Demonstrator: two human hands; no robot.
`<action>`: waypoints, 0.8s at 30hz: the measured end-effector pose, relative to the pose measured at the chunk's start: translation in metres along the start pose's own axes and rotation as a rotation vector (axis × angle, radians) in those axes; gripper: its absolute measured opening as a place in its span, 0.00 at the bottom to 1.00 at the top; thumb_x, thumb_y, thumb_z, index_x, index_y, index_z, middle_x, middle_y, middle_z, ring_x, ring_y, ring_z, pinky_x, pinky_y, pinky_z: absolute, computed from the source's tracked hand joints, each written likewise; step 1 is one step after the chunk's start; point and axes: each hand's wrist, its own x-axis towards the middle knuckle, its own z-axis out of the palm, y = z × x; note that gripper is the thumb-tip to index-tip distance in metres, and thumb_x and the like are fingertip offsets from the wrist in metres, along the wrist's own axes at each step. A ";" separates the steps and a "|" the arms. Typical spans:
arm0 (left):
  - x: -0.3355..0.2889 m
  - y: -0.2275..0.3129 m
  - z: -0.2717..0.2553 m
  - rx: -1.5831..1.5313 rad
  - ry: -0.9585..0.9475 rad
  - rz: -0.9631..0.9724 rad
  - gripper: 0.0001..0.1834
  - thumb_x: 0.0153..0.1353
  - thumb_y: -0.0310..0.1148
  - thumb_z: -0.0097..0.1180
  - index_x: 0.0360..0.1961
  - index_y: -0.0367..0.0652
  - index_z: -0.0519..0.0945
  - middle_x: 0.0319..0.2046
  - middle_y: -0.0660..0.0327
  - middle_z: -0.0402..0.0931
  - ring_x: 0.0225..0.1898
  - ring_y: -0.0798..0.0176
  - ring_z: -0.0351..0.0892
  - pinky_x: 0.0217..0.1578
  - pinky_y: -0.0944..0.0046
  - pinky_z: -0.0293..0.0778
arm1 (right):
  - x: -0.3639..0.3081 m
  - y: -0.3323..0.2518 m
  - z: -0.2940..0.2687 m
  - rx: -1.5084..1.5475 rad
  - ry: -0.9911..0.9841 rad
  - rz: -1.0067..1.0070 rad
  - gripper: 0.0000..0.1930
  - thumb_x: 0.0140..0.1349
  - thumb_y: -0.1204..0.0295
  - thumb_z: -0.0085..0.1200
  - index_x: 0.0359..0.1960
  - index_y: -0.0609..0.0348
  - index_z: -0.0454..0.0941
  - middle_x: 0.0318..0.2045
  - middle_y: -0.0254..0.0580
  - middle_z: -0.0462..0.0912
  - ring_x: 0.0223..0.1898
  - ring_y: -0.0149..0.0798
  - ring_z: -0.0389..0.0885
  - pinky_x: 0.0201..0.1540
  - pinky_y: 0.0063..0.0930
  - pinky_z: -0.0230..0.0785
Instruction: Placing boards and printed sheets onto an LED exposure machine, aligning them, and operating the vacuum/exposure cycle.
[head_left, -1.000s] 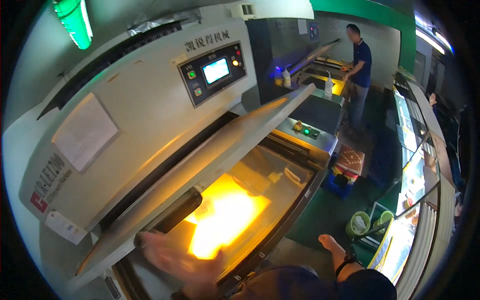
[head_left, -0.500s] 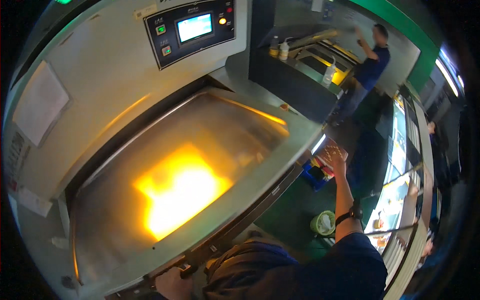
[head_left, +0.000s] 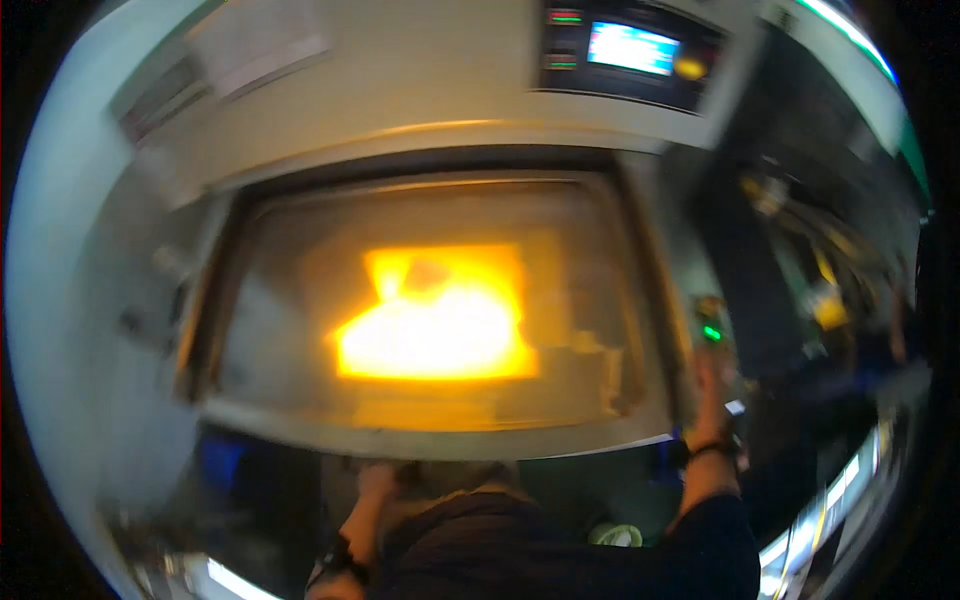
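In front of me is a machine with a wide metal-framed bed point(head_left: 560, 430) under a shiny, clear-looking cover, lit bright yellow from inside. At its front edge, left of my body, my left hand point(head_left: 375, 482) is closed at a dark handle point(head_left: 407, 473) below the rim; blur softens the fingers. My right hand point(head_left: 710, 375) reaches to the bed's right side, right by a small dark part with a green light point(head_left: 711, 331). Its fingers are smeared, so whether they touch or press it does not show. A dark band circles each wrist.
A control panel point(head_left: 640, 60) with a lit screen is on the machine's upper front. Paper sheets point(head_left: 260, 45) hang at the upper left. A green bin point(head_left: 615, 535) stands on the floor by my right side. Dark equipment with a yellow glow point(head_left: 828, 310) is at the right.
My view has swung left to face the machine. My right hand has left the reddish dotted board low at the right and is now by the green light. My left hand stays at the front edge.
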 end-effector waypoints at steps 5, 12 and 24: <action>-0.011 0.045 -0.014 -0.081 0.407 0.234 0.23 0.55 0.49 0.61 0.47 0.47 0.80 0.50 0.56 0.77 0.55 0.50 0.72 0.58 0.44 0.63 | 0.079 0.150 0.069 -0.187 0.478 -0.236 0.17 0.67 0.58 0.48 0.43 0.61 0.80 0.43 0.53 0.81 0.44 0.53 0.81 0.42 0.47 0.72; -0.046 0.011 -0.009 -0.301 0.513 0.194 0.26 0.54 0.43 0.63 0.53 0.46 0.75 0.58 0.55 0.71 0.64 0.48 0.64 0.65 0.44 0.57 | 0.036 0.088 0.076 0.088 0.601 -0.489 0.26 0.70 0.52 0.45 0.52 0.67 0.76 0.40 0.57 0.82 0.43 0.54 0.81 0.44 0.42 0.70; -0.001 -0.127 -0.038 -0.608 0.922 -0.100 0.28 0.56 0.39 0.60 0.58 0.44 0.71 0.60 0.53 0.66 0.64 0.45 0.61 0.63 0.45 0.58 | -0.008 0.048 0.006 -0.353 -0.091 -0.285 0.27 0.71 0.53 0.43 0.60 0.65 0.70 0.50 0.59 0.79 0.51 0.52 0.79 0.53 0.45 0.71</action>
